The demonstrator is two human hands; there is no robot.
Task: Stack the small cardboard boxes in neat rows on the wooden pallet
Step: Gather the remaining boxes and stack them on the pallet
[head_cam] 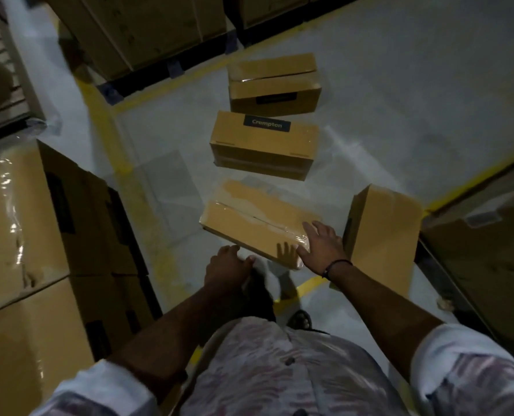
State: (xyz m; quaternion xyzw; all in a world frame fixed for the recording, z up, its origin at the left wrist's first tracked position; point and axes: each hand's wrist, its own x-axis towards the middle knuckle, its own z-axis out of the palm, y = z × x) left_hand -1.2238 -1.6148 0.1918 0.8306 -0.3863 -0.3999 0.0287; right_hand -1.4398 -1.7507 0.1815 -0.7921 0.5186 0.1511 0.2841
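Cardboard, taped on top, the nearest small box (258,223) lies on the grey floor (399,115). The right hand (321,244) rests on its 3 o'clock end, fingers spread; the left hand (227,265) is at its 7 o'clock edge, grip unclear. A labelled box (264,145) and a far box (275,84) lie at 12 o'clock.

I'm reaching forward and down with both: right hand (321,244) splayed, fingers apart; left hand (228,265) knuckles up, finger curl unclear.

Dim grey floor (399,85), yellow lines (105,130)
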